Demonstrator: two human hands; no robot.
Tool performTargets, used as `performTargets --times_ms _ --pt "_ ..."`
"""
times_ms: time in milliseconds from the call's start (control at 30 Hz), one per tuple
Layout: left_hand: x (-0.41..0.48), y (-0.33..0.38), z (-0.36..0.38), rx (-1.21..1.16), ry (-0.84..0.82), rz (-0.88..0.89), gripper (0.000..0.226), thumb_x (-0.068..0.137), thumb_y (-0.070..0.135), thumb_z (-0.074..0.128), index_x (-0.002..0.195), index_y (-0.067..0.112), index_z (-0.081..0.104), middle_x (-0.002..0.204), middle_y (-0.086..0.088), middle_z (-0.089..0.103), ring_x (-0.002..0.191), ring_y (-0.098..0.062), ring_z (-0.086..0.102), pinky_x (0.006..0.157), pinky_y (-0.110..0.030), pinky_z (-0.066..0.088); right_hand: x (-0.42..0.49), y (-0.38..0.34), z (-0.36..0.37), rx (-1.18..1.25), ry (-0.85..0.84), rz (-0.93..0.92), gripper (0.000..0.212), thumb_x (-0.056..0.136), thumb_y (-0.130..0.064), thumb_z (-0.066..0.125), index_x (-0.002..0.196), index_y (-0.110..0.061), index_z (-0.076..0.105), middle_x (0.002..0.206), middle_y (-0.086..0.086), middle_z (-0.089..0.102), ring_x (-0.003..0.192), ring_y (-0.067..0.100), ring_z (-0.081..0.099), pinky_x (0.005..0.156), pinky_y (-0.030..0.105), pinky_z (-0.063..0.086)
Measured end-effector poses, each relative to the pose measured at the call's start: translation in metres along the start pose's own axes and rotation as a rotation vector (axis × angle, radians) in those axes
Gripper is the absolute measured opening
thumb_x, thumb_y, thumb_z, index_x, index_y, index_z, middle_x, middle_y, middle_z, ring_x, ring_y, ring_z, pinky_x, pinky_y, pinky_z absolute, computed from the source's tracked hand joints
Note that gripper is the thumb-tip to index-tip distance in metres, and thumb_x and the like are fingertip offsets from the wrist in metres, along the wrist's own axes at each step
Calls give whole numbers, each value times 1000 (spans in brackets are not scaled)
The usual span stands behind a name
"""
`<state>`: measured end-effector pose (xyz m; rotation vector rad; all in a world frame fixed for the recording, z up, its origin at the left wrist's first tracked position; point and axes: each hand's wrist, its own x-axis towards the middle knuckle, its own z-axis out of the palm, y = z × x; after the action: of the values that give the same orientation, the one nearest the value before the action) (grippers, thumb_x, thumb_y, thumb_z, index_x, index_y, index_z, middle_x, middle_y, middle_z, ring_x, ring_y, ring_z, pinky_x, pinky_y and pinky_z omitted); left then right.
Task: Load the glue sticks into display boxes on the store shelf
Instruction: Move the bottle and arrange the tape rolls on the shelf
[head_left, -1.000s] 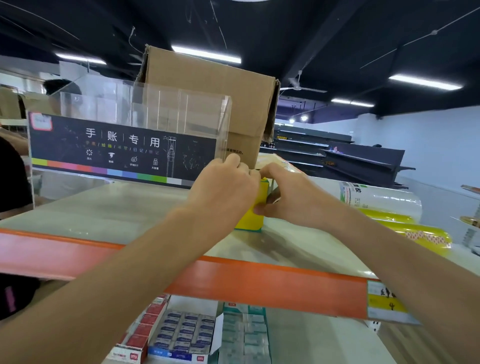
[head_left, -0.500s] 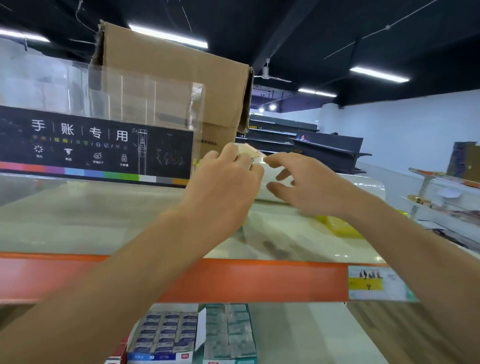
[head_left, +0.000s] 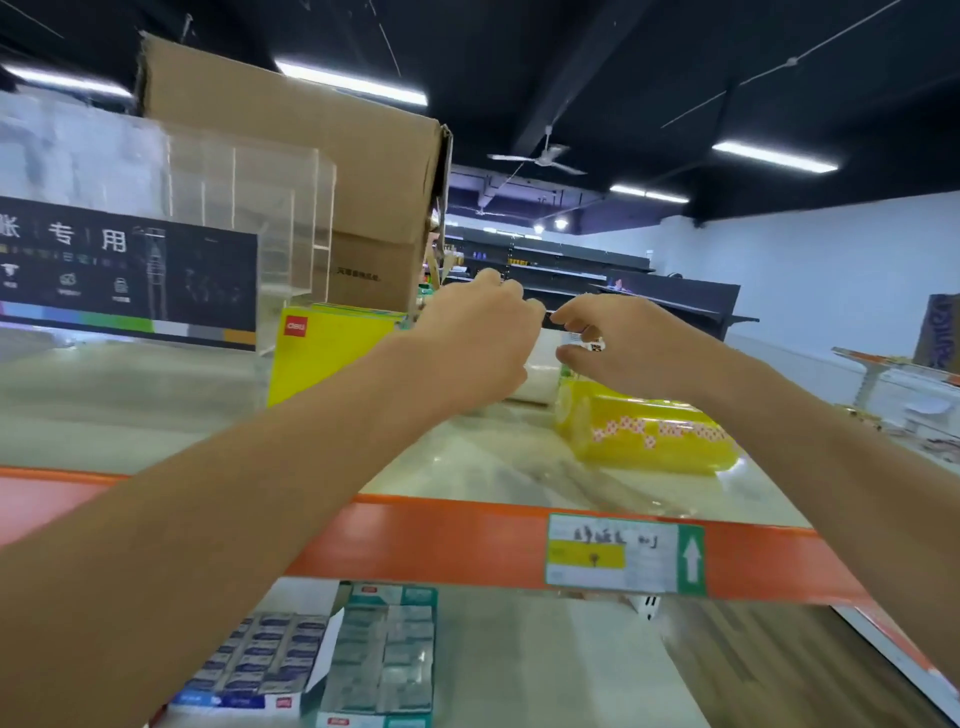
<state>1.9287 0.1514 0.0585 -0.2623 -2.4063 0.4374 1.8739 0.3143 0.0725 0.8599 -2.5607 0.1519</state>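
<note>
While both forearms reach over the orange shelf edge (head_left: 441, 540) and its price label (head_left: 623, 553), with small stationery boxes (head_left: 260, 660) lying on the lower shelf below, the hands work higher and further right than a second ago. Back then they were pressed together on top of the yellow display box (head_left: 324, 358). Now they are off it and just apart from each other, above the top shelf (head_left: 156, 400).

The left hand (head_left: 475, 345) shows only its back, with the fingers curled under. Whether it grips anything cannot be told. The right hand (head_left: 639, 348) pinches a small white item (head_left: 593, 344) with red print between thumb and fingertips. It is too small to tell whether it is a glue stick or a scrap of wrapping.

Just below the right hand lies a film-wrapped yellow pack (head_left: 654, 439), probably the stock. A white roll (head_left: 537, 376) lies behind the left hand.

The display box stands freed at the left, beside the clear acrylic organiser (head_left: 260, 208) and in front of the cardboard carton (head_left: 337, 156). Its top is hidden from here, so its contents cannot be judged.

The shift suggests the box work is paused and attention has turned to getting at the sticks. Loading itself seems hardly begun.
</note>
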Motion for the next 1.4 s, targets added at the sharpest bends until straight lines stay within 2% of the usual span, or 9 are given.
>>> performTargets --times_ms 167,267,400,600,767,933,1033,1200,1400 --pt "37 15 14 -39 -191 26 64 76 55 64 123 15 46 120 -6 51 110 -26 50 69 -33 37 4 40 3 -109 -38 -4 42 93 -38 52 132 -22 51 128 6 55 116 24 53 98 42 44" --pt "51 19 24 -125 -280 27 69 70 56 69 124 19 45 118 -3 53 105 -23 52 71 -32 39 7 58 5 -128 -81 -7 43 93 -39 53 133 -25 49 129 5 53 114 25 53 95 42 46" --pt "74 19 42 -71 -393 19 83 62 55 79 128 21 41 121 -3 51 109 -23 50 79 -35 41 13 69 11 -134 -106 -34 43 94 -37 53 134 -24 49 128 5 53 111 24 54 92 39 48" --pt "91 16 65 -51 -414 -1 91 60 53 82 132 23 34 124 -3 50 107 -24 52 78 -39 45 18 71 14 -124 -122 -31 47 92 -37 57 135 -25 47 129 2 53 110 21 54 89 34 49" --pt "93 16 68 -57 -332 17 84 61 51 81 127 20 39 115 -4 54 96 -21 54 76 -37 51 20 69 17 -151 -91 4 50 89 -44 59 134 -27 46 127 3 54 110 23 54 90 41 51" --pt "88 16 73 -105 -244 -19 74 63 42 82 119 17 40 111 -7 53 93 -23 54 73 -36 50 18 80 18 -225 31 90 59 89 -54 53 140 -30 37 134 5 50 121 28 48 95 50 45" --pt "87 10 67 -242 -206 -95 72 61 32 86 115 16 41 107 -5 53 87 -19 50 67 -30 46 19 84 14 -278 158 129 56 90 -57 46 137 -27 42 131 7 51 119 28 47 95 49 42" --pt "90 5 57 -359 -129 -253 70 56 37 84 100 18 34 103 -4 48 84 -24 53 69 -41 53 26 78 3 -250 455 192 54 88 -53 52 131 -19 45 141 10 37 133 30 30 106 58 31" --pt "92 -1 50 -584 -93 -431 85 54 38 87 118 15 36 100 1 45 92 -22 50 80 -44 50 47 58 -7 63 653 255 72 84 -44 65 141 -16 31 155 14 15 137 34 26 101 49 43"
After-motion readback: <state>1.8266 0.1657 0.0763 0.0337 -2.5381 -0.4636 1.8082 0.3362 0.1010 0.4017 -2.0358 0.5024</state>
